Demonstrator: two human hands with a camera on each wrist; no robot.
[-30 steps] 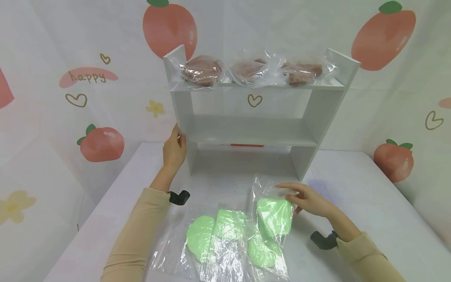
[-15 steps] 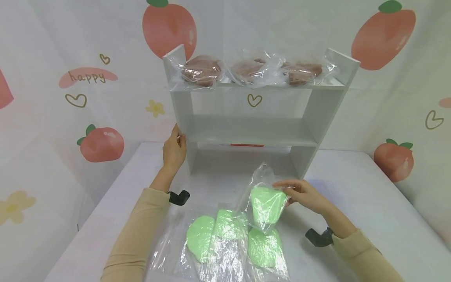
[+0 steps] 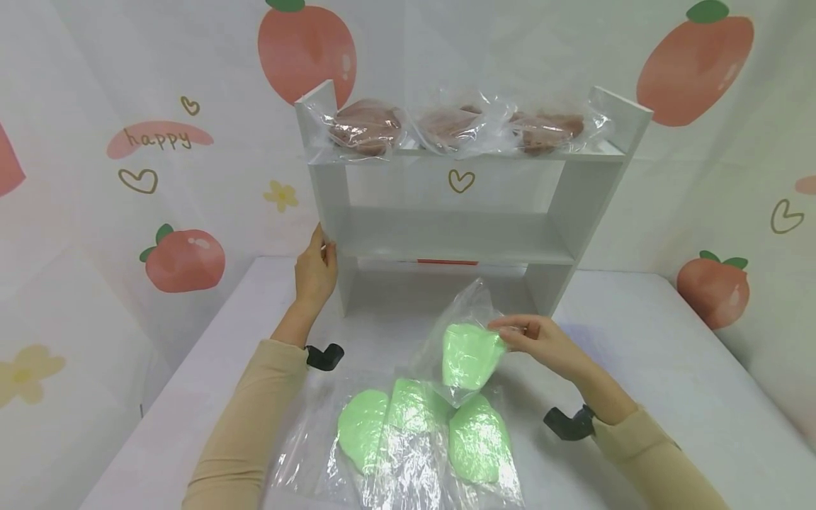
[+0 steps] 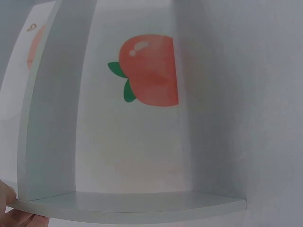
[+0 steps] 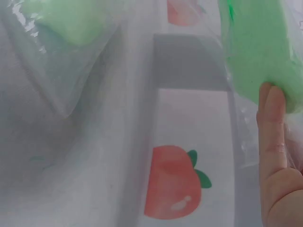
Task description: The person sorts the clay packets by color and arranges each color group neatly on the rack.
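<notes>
With my left hand [image 3: 314, 275], I grip the left upright of a white shelf rack [image 3: 459, 230]; in the left wrist view its fingers [image 4: 22, 219] lie at the panel's edge. My right hand [image 3: 550, 346] pinches the upper right side of a clear plastic bag with a flat light-green dough-like slab [image 3: 470, 356] inside. That bag hangs tilted above the table, in front of the rack. In the right wrist view the fingers [image 5: 273, 127] press against the green slab [image 5: 258, 45]. Three more bagged green slabs [image 3: 363, 431] lie below on the table, their plastic overlapping.
Three clear bags with brown lumps [image 3: 367, 129] sit on the rack's top tier. Below it is a middle shelf board [image 3: 452, 234]. A white table [image 3: 612, 340] carries everything, and a fruit-print backdrop [image 3: 191, 142] stands behind.
My right hand has lifted the bagged green slab off another one and moved it up and left, toward the rack. The slab underneath now shows almost fully. My left hand stays put.
</notes>
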